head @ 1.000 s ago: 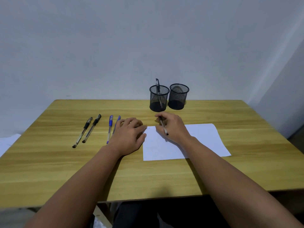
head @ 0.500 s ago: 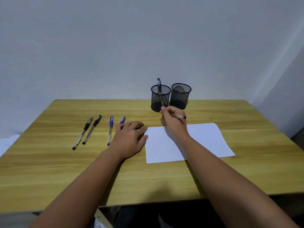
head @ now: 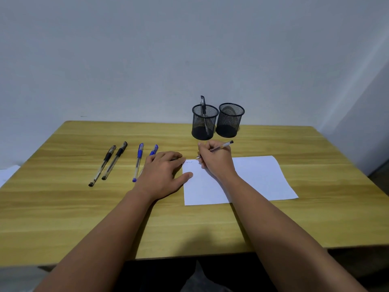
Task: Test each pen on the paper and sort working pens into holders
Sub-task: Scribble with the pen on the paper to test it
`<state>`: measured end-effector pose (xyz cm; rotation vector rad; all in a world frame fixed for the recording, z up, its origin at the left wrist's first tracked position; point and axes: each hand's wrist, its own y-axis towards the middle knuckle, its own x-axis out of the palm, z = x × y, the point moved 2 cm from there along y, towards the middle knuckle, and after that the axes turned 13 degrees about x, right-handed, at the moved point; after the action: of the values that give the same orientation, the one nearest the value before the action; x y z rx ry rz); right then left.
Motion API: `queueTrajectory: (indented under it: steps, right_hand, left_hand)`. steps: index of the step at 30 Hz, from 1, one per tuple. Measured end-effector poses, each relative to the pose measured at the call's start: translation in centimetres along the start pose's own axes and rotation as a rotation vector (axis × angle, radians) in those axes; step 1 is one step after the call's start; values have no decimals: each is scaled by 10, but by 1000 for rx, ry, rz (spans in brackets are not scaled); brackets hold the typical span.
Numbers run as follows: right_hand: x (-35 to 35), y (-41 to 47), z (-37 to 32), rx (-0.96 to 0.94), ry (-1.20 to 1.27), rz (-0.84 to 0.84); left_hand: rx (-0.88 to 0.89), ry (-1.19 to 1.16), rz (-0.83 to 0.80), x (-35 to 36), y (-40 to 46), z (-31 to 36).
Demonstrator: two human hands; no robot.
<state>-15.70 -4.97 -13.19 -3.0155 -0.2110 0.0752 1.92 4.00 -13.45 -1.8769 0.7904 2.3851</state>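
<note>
The right hand grips a clear-barrelled pen with a dark cap end in a writing hold, its fingers curled round the barrel; the pen's tip points down at the far left corner of the white sheet of paper, and whether it touches cannot be told. A small scribble of dark ink sits on that corner, just left of the tip. The left hand lies flat on the light wooden table with fingers relaxed and spread, its thumb and fingertips on the paper's left edge. Left of that hand four pens lie in a row: two clear pens with black grips close together, then a clear pen with a blue cap, then a second blue-capped pen partly hidden under the left hand. At the table's far side stand two black wire-mesh cylindrical holders side by side, nearly touching: the left holder holds one dark pen standing upright, and the right holder shows no pen. A plain pale wall rises behind the table
</note>
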Motion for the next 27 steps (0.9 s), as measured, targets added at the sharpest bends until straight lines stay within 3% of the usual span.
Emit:
queueTrajectory:
  steps: [10,27]
  right_hand:
    - [0,-1,1,-42,-174,57]
    - [1,-3,-1,-69,-230,48]
  left_hand:
    - [-14,-11,-7,1,0,-1]
    - [-21,-8,-16,-1,0,1]
